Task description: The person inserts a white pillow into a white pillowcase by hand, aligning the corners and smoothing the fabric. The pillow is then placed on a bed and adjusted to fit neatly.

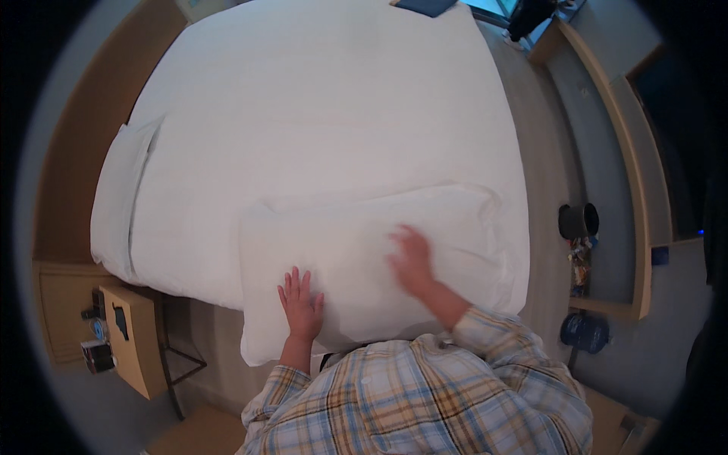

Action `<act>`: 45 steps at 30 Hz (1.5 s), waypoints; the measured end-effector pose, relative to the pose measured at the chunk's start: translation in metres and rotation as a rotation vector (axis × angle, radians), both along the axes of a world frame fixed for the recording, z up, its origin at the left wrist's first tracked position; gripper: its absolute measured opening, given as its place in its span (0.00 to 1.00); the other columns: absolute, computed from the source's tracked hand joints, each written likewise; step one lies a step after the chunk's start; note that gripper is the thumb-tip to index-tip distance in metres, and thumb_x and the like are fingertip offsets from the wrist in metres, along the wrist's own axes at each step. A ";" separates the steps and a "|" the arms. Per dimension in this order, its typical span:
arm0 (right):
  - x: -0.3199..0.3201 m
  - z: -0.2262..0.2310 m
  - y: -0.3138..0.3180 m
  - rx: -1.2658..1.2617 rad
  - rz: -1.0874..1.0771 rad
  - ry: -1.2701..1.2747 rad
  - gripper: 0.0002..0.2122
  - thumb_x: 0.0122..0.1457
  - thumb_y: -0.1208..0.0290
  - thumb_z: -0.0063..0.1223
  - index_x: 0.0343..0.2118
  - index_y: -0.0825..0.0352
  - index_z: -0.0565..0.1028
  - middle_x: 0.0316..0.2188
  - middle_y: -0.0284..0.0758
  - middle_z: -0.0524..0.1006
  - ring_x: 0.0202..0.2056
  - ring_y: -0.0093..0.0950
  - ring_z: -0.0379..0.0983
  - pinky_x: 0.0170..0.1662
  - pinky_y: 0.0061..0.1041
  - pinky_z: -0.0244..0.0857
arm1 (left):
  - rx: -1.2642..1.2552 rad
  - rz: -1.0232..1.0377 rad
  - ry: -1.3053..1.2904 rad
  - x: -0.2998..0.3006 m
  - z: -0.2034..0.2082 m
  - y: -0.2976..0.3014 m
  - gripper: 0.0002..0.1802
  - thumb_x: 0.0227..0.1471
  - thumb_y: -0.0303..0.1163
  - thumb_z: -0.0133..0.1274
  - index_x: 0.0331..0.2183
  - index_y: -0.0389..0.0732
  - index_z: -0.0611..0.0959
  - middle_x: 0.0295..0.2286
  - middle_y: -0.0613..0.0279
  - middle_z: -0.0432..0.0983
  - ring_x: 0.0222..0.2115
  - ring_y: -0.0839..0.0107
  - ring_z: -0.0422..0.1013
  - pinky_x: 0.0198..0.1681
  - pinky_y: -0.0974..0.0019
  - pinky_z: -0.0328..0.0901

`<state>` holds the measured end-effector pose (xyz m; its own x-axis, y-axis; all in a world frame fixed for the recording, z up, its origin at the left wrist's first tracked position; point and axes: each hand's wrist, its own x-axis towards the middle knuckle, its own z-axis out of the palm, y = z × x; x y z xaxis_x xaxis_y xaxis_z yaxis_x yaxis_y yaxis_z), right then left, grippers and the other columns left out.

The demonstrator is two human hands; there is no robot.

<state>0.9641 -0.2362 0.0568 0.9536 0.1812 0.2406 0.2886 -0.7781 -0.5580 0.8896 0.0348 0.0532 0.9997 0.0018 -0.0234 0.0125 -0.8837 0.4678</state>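
Observation:
A white pillow (349,250) lies across the near edge of the bed, right in front of me, its front side hanging toward my body. My left hand (302,305) rests flat on the pillow's left half, fingers spread and holding nothing. Over the right half is my right hand (412,259), smeared by motion. Its fingers look apart, with nothing seen in them; whether it touches the cloth I cannot tell. The pillow's right end (485,227) shows creases and a loose hem.
The white-sheeted bed (334,106) stretches away, with another pillow (121,197) at its left end. A wooden bedside table (136,341) stands at the lower left. Along the right wall are a dark bin (578,221) and a blue water jug (584,334). A person's leg (527,21) shows at the far right.

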 end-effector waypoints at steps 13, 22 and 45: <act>-0.015 -0.040 -0.132 -0.580 -0.692 0.669 0.24 0.58 0.56 0.43 0.57 0.55 0.61 0.60 0.34 0.59 0.60 0.36 0.52 0.60 0.53 0.42 | 0.026 -0.386 0.045 0.081 -0.029 0.037 0.28 0.51 0.41 0.47 0.54 0.46 0.68 0.59 0.58 0.55 0.61 0.54 0.47 0.62 0.44 0.34; -0.014 -0.052 -0.078 -0.305 -0.862 0.239 0.23 0.55 0.64 0.48 0.55 0.62 0.63 0.57 0.42 0.61 0.60 0.40 0.52 0.59 0.48 0.43 | -0.054 -0.421 0.080 0.103 -0.032 0.045 0.28 0.51 0.40 0.45 0.54 0.43 0.69 0.58 0.53 0.55 0.60 0.51 0.47 0.62 0.43 0.31; 0.037 -0.104 -0.238 -0.136 -0.679 0.791 0.25 0.60 0.57 0.38 0.56 0.67 0.61 0.56 0.41 0.64 0.58 0.36 0.58 0.60 0.36 0.49 | 0.222 -0.280 0.126 0.109 -0.033 -0.035 0.27 0.54 0.38 0.42 0.56 0.44 0.66 0.59 0.55 0.54 0.61 0.54 0.47 0.62 0.46 0.33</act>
